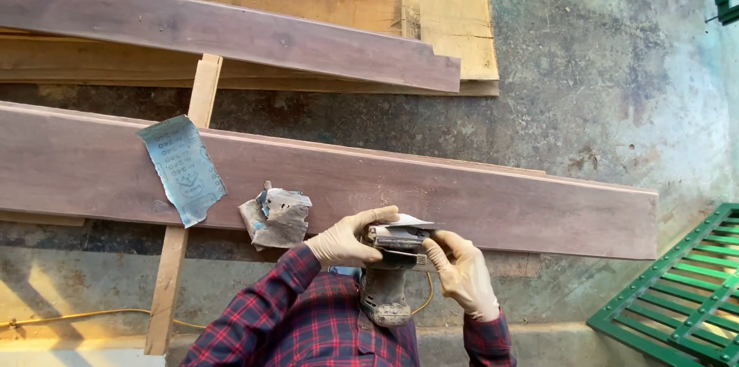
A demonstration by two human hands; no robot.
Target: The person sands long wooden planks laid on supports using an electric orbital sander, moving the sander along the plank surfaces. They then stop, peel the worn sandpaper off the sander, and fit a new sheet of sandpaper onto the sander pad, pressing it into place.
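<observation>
sleeves: red plaid sleeves nearest the cam, both arms reaching fwd from the bottom edge.
sander: dusty grey electric palm sander held up btw both hands, just in front of the near plank's edge; body points back toward the person, pad end away.
left hand: gloved left hand, grip closed round the sander's pad end, thumb over the top.
right hand: gloved right hand, fingers pinched at the pad's right side where a sheet of sandpaper sticks out; closed on it as far as I can tell.
handling: looks solid and fairly heavy for its size, stiff casing, dust-coated so maybe a bit slippery; best held by the body or pad block. Paper is thin, floppy, tears easy, so take it by an edge.
plank: long reddish-brown plank across the view, resting on a pale batten.
on plank: blue-grey sandpaper sheet and a crumpled used piece, near the left hand, not touching.
cord: yellow cable on the concrete floor.
beyond: more boards stacked further off; green metal grille at right.
</observation>
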